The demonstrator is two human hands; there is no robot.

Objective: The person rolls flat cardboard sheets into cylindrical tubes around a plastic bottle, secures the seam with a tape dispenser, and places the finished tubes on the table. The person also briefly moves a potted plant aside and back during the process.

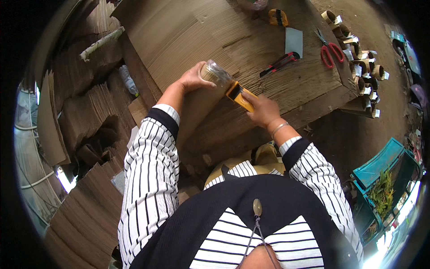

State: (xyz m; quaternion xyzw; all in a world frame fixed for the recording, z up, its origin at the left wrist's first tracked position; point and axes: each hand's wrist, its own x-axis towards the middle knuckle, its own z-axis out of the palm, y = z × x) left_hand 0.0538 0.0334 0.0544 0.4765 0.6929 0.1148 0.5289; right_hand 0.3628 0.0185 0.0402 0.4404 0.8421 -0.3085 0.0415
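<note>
My right hand is closed around the yellow handle of a tape dispenser with a black front end. Against that front end lies a shiny roll of clear tape. My left hand grips the roll's far left side, thumb bent over the near side and the other fingers mostly hidden behind it. Below both hands, a brown cardboard sheet covers the left part of a worn wooden table. Farther right on the table are a red and black utility knife and red-handled scissors.
A pale card and a yellow and black tape measure lie near the far edge. Several labelled cardboard tubes stand off the right side. Stacked cardboard and a plastic bottle are at left. A teal container holds plants, lower right.
</note>
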